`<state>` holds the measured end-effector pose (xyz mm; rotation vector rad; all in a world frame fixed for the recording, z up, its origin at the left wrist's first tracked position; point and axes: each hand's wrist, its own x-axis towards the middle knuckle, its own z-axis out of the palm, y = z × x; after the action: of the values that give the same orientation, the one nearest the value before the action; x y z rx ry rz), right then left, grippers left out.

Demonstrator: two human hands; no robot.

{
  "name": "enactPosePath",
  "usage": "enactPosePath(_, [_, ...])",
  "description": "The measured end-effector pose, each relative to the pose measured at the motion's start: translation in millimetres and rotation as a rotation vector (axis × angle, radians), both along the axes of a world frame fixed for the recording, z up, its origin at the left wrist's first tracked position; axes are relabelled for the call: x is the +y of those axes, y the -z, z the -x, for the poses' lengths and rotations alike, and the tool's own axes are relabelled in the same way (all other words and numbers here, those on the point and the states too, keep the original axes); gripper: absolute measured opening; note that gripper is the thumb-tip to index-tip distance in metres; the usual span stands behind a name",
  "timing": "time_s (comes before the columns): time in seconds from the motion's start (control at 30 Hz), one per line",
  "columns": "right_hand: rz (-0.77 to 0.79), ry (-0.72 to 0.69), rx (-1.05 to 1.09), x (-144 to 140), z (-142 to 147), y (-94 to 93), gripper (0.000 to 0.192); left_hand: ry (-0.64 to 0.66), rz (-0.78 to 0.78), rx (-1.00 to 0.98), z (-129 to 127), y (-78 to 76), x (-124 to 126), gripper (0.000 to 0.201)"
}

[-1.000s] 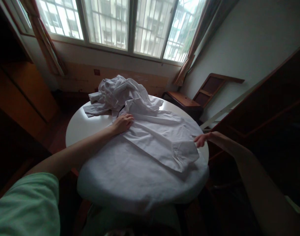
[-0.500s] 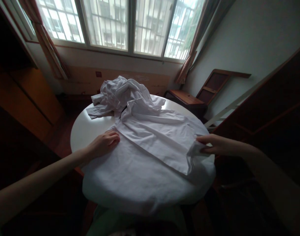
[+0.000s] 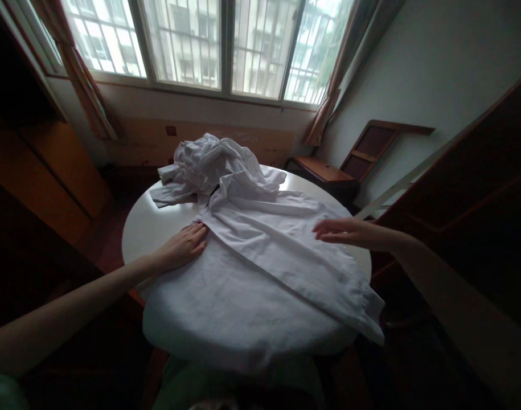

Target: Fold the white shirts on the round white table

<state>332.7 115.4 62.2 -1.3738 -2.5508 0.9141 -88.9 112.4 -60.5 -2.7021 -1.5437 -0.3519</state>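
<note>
A white shirt lies spread over the round surface, 1 sleeve running across it so the cuff hangs off the right edge. The left hand rests flat and open on the shirt's left edge, while the right hand is open with fingers straight, low over the sleeve, grasping nothing. A crumpled pile of white cloth sits behind; no writing is readable.

Your view lost most of the round table under the spread white shirt, including its rim from 4 to 8 o'clock. The crumpled garment pile at 12 o'clock hid its own shape. The bottom frame edge cut off your lap.
</note>
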Motion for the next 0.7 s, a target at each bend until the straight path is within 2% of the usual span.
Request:
enactPosePath(0.1, [-0.17, -0.158, -0.026, 32, 62, 12.1, 0.036, 0.014, 0.037, 0.014, -3, 0.4, 8, 0.045])
enactPosePath(0.17, [-0.267, -0.165, 0.004, 60, 105, 21.6, 0.033, 0.01, 0.079, 0.017, -5, 0.1, 15, 0.044])
enactPosePath(0.27, [-0.313, -0.027, 0.1, 112, 165, 36.6, 0.028, -0.036, 0.145, 0.047, -10, -1.1, 25, 0.039])
enactPosePath(0.33, [-0.318, 0.086, 0.1, 145, 199, 45.4, 0.032, -0.046, 0.162, 0.069, -13, -1.8, 31, 0.035])
enactPosePath(0.37, [-0.284, 0.135, 0.125, 159, 213, 49.4, 0.036, -0.035, 0.156, 0.07, -14, -1.9, 34, 0.034])
enactPosePath(0.47, [-0.041, 0.188, 0.278, 186, 240, 59.8, 0.041, 0.013, 0.103, 0.021, -16, 0.1, 44, 0.034])
enactPosePath(0.6, [0.215, 0.228, 0.531, 199, 250, 68.2, 0.025, 0.003, 0.091, -0.025, -19, 5.4, 53, 0.038])
enactPosePath(0.7, [0.308, 0.376, 0.692, 205, 252, 66.9, 0.01, 0.003, -0.027, -0.088, -21, 8.2, 52, 0.048])
